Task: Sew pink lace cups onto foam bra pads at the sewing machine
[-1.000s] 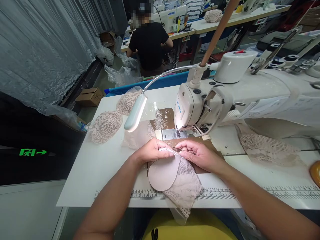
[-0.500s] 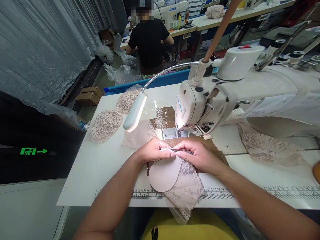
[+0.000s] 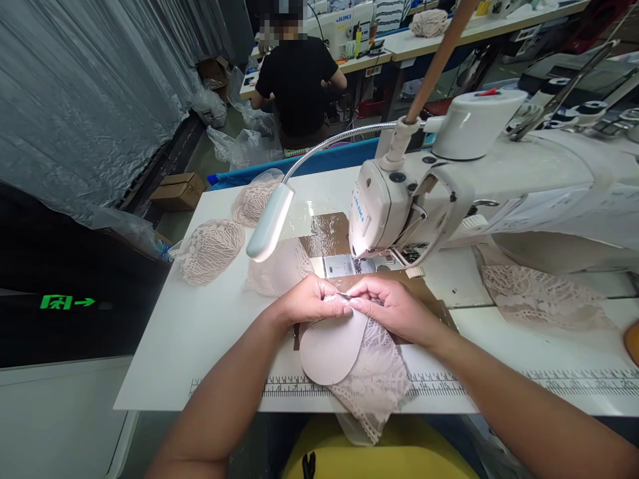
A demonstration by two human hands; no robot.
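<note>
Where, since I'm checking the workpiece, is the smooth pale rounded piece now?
In the head view, the smooth pale rounded piece is low centre, its top at the left hand and right hand, lace fabric along its right side.

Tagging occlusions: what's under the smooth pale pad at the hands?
Lace fabric shows right of the pad, a brown sheet at its left edge. Anything under its middle is covered; the left hand and right hand hide its top.

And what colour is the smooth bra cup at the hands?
The smooth bra cup is plain pale pinkish-white; best seen in the head view.
</note>
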